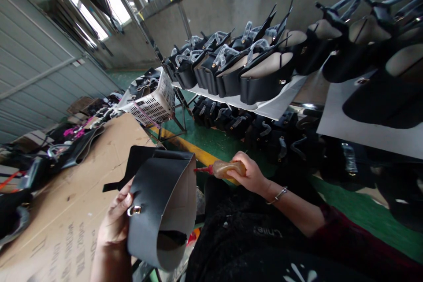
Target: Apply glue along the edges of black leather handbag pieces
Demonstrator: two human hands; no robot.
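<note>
A black handbag body point(150, 202) with a pale lining and a gold clasp is tilted in front of me, its open side facing right. My left hand point(115, 213) grips it from the left, thumb by the clasp. In my right hand point(249, 174) is a squeeze bottle of amber glue point(228, 169), fingers wrapped round it. Its red nozzle points left, and the tip is at the upper right edge of the bag's lining. Whether glue is coming out is too small to tell.
Cardboard point(89, 185) covers the table at left, with bag parts point(76, 150) along its far side. Beyond stands a white plastic basket point(155, 101) of black pieces. Rows of black handbags point(264, 77) fill the rack at right, with more bags point(241, 123) below.
</note>
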